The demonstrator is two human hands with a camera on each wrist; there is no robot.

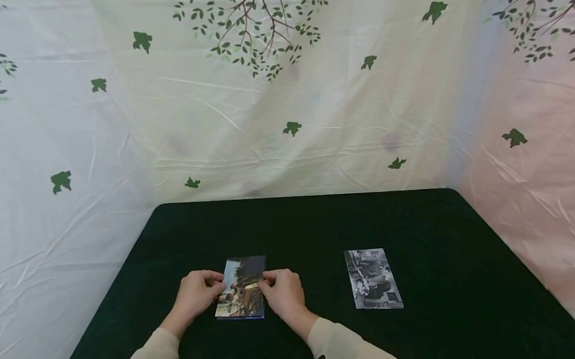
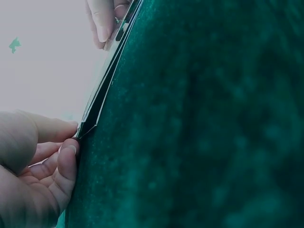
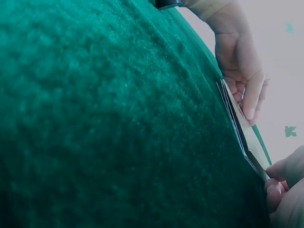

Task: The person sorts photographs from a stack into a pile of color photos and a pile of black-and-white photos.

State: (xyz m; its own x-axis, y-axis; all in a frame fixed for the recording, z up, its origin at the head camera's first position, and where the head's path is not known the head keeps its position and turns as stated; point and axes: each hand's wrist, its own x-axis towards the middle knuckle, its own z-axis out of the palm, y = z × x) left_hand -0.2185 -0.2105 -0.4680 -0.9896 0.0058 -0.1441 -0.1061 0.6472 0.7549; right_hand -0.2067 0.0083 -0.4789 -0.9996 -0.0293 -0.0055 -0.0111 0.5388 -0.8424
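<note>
A small stack of picture cards point(image 1: 241, 301) lies in front of me, its top card a colour scene with dark foliage and pale sky. My left hand point(image 1: 194, 296) pinches the stack's left edge between thumb and fingers. On the opposite edge, my right hand point(image 1: 285, 294) pinches the stack too. From the left wrist, the stacked cards point(image 2: 105, 86) show as thin layers, fanned slightly apart at the near end. The right wrist view shows the same layered cards point(image 3: 241, 130) with both hands' fingertips at their edges. A black-and-white picture card point(image 1: 373, 279) lies apart to the right.
A dark green velvety cloth point(image 1: 299, 222) covers the table. Behind it and at both sides hang pale curtains point(image 1: 246, 133) printed with branches and green leaf or bird shapes. The table's far corners are rounded.
</note>
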